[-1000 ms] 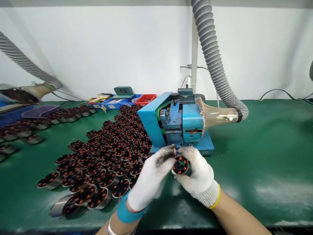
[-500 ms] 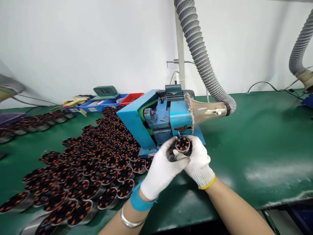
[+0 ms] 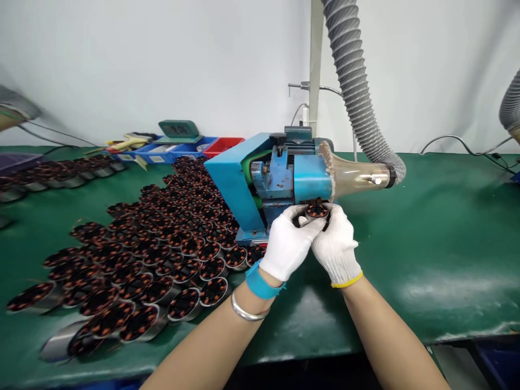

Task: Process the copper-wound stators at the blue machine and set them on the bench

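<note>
Between my gloved hands is a motor stator (image 3: 316, 211), a round metal ring with a black core and copper windings, its open face toward me. My left hand (image 3: 290, 238) closes on it from the left, thumb across its lower front. From the right, my right hand (image 3: 335, 235) wraps round the other side. The stator is right at the front of a blue belt-driven machine (image 3: 311, 177), under its housing; whether it touches the machine is hidden. A clear funnel (image 3: 357, 177) joins the housing on the right.
Many similar stators (image 3: 150, 260) stand in rows on the green table (image 3: 426, 244) at the left. Behind them are blue bins (image 3: 162, 154), a red bin (image 3: 226, 145) and a digital clock (image 3: 179, 129). A grey ribbed hose (image 3: 353, 76) rises from the funnel.
Both hands have moved the stator forward, up against or close to the machine's front. Its face is tilted more away from me. The camera view has shifted slightly.
</note>
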Demonstrator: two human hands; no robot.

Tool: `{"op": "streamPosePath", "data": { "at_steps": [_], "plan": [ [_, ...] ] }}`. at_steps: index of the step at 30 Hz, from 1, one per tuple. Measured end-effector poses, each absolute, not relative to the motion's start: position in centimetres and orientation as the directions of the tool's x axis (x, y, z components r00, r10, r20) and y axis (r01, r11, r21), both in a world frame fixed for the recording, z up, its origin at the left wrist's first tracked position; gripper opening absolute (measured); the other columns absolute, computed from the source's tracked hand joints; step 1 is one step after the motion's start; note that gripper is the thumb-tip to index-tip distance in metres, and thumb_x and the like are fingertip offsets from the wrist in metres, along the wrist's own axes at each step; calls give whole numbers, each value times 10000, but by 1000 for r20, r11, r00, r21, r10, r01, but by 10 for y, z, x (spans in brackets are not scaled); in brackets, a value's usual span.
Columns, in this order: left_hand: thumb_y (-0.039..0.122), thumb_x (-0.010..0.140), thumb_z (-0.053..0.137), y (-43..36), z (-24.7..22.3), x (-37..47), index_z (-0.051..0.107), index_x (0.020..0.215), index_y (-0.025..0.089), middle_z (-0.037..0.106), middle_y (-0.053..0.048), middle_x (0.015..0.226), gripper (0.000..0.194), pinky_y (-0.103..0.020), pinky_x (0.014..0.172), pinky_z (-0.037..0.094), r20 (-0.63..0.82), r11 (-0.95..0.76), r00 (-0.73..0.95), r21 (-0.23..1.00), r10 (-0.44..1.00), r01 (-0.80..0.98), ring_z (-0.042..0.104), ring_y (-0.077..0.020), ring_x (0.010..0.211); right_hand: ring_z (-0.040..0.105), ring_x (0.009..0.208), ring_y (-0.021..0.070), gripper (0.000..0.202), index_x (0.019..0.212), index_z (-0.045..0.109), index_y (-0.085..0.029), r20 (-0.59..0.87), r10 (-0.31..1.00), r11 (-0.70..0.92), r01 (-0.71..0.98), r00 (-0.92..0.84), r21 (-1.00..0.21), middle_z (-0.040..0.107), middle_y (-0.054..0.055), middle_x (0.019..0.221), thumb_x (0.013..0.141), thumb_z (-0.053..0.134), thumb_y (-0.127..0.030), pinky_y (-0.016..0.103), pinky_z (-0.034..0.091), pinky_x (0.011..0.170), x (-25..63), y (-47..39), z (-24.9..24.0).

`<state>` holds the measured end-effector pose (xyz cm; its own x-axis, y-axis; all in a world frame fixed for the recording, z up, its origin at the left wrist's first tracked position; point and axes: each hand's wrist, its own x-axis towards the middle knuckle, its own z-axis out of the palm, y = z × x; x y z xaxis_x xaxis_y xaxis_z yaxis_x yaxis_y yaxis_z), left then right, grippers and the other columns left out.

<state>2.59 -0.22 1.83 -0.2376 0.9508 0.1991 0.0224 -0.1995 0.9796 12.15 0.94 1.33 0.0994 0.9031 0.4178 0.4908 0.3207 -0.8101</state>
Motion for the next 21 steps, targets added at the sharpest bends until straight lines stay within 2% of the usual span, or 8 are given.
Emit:
{"op": "streamPosePath", "data": {
  "at_steps": [7, 13, 17, 21],
  "plan": [
    [201, 669, 746, -6, 22, 32, 651, 931, 134, 738, -99, 910, 287, -330, 802, 558, 161, -182, -236, 981, 958, -72, 690, -197, 834, 668, 878, 297, 436, 1068, 615, -172, 314, 941, 172, 614, 130, -770, 697, 129, 946, 736, 592, -454, 418, 530, 791, 126, 10, 13],
    [215, 638, 754, -3, 22, 32, 664, 896, 131, 738, -118, 924, 286, -332, 802, 562, 163, -191, -220, 975, 962, -112, 688, -204, 829, 671, 779, 299, 433, 1053, 630, -174, 366, 917, 147, 723, 155, -675, 707, 134, 880, 724, 558, -448, 390, 515, 658, 132, 20, 4],
    [226, 620, 756, 2, 19, 33, 674, 883, 144, 740, -95, 912, 287, -333, 781, 563, 168, -190, -180, 976, 969, -109, 682, -205, 821, 680, 744, 304, 445, 1046, 635, -183, 354, 921, 126, 740, 160, -661, 715, 133, 850, 695, 582, -451, 378, 522, 604, 135, 26, 6],
    [198, 570, 782, -4, 17, 33, 659, 868, 151, 735, -89, 902, 326, -363, 812, 558, 128, -150, -165, 980, 978, -133, 679, -224, 841, 676, 766, 347, 469, 1067, 626, -172, 336, 925, 97, 745, 177, -661, 705, 150, 873, 705, 555, -462, 446, 533, 641, 134, 16, 8]
  ]
}}
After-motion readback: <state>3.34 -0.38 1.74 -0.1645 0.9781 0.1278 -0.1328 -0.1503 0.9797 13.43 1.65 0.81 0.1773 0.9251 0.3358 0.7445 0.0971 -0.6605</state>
